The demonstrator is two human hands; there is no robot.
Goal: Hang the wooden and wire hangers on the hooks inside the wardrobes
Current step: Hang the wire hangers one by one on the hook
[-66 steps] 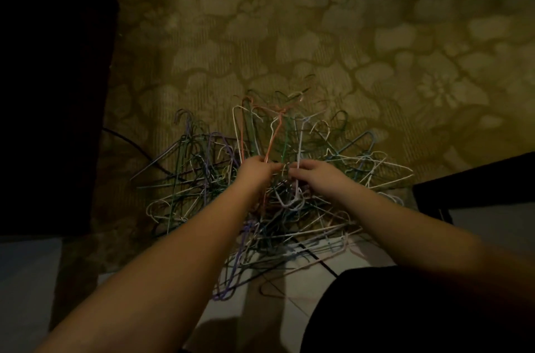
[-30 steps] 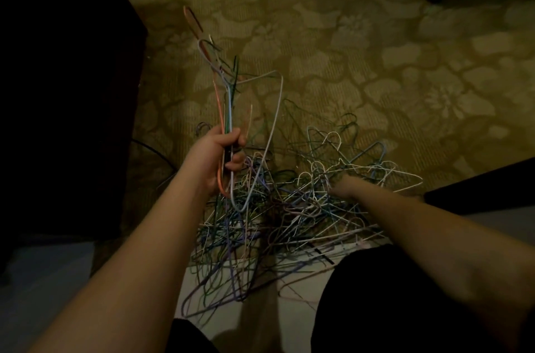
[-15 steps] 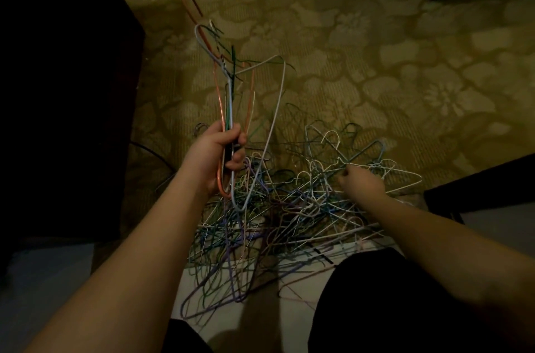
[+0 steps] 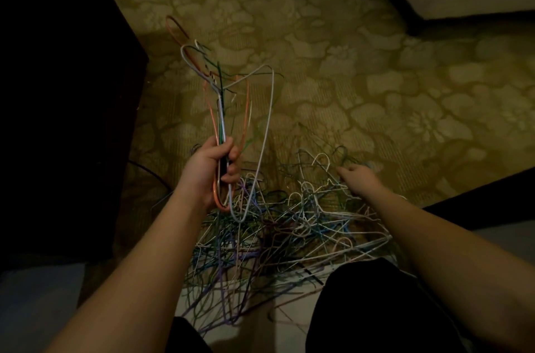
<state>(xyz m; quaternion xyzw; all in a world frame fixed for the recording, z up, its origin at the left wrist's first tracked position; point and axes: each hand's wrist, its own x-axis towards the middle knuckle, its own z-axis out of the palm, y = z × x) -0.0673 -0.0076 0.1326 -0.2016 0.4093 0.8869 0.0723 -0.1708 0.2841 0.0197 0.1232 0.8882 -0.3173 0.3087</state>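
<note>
Wire hangers (image 4: 231, 109) stand bunched in the left hand (image 4: 210, 172), whose fingers are curled tight round their lower bars. The bunch's long axis runs up the frame, leaning slightly left at the top, and the hooks point away from the person, toward the far carpet. An orange hanger (image 4: 212, 109) reaches highest with its hook at the upper left; a pale grey hanger (image 4: 267, 127) swings out to the right of the fist and its rounded corner hangs below the hand; a dark green hanger (image 4: 220, 83) shows in the middle of the bunch.

Below and to the right lies the pile of wire hangers (image 4: 289, 225), a tangle of white, blue, purple and green wire spread flat on the floor with hooks pointing in every direction. It sits partly on the patterned carpet (image 4: 362, 78) and partly on a pale floor (image 4: 289, 321) nearer the person.

The right hand (image 4: 357, 180) reaches into the far right edge of that pile, fingers loosely extended among the wires; whether it has hold of any one hanger cannot be told in this dim light.

A dark piece of furniture (image 4: 58, 92) fills the left side
</note>
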